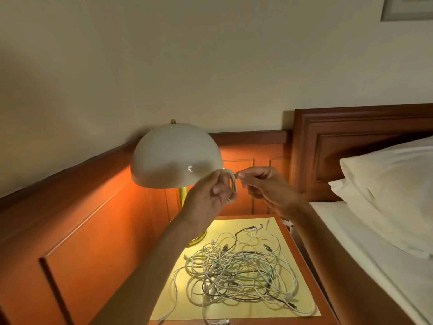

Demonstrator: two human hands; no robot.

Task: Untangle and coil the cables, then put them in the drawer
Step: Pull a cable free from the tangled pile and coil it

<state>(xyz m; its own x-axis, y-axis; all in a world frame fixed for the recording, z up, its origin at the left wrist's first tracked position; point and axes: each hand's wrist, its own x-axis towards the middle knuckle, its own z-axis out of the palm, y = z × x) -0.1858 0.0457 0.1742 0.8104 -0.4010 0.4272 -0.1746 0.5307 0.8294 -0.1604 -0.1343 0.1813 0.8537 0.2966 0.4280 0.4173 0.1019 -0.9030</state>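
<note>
Bed [365, 242] at right, lamp [177, 156] behind. Nightstand [293, 254] carrying tangled cables [239, 270]. Above them, left hand [208, 200] closed round small white coil [233, 186]; right hand [262, 184] pinching, seemingly, its loose end.

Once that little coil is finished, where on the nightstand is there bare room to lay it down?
The tangled cables crowd most of the yellow mat. Free patches: the mat's back strip between the lamp base and the far cable ends, and the mat's left front corner. The coil is held in the left hand, with the right hand pinching its end.
</note>
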